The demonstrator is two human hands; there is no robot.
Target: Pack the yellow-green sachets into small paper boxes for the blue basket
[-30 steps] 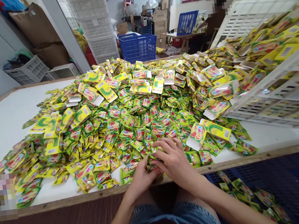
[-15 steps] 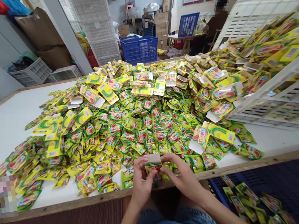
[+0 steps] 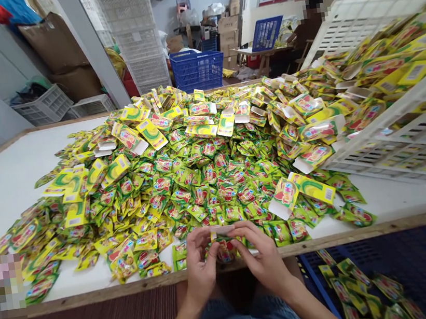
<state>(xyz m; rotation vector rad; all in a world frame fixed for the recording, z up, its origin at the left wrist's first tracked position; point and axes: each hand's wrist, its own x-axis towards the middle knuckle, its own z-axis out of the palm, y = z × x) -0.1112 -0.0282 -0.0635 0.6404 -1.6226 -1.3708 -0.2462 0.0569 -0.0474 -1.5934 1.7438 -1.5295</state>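
Both my hands hold one small candy box [image 3: 225, 252] upright over the table's front edge. My left hand [image 3: 201, 259] grips its left side, thumb on the printed face. From the right, my right hand [image 3: 260, 253] closes on the other side, fingers along the top and thumb on the front. The box's pale top flap shows as a narrow strip between my fingertips. Just beyond lie many green candy sachets [image 3: 215, 175] in a heap. Flat yellow-green boxes [image 3: 311, 188] rest on the heap, some with white flaps open.
A white crate [image 3: 395, 143] spilling boxes lies tipped at the right. Below the table edge [image 3: 135, 287], a blue crate [image 3: 310, 277] holds several boxes. Behind stand stacked white crates [image 3: 138, 43] and a blue basket [image 3: 198, 70]. A person [image 3: 307, 26] sits at a far table.
The box's pale top flap stood up and showed broadly; now it is tilted down to a thin strip under my fingers. More of the printed front shows between my thumbs.
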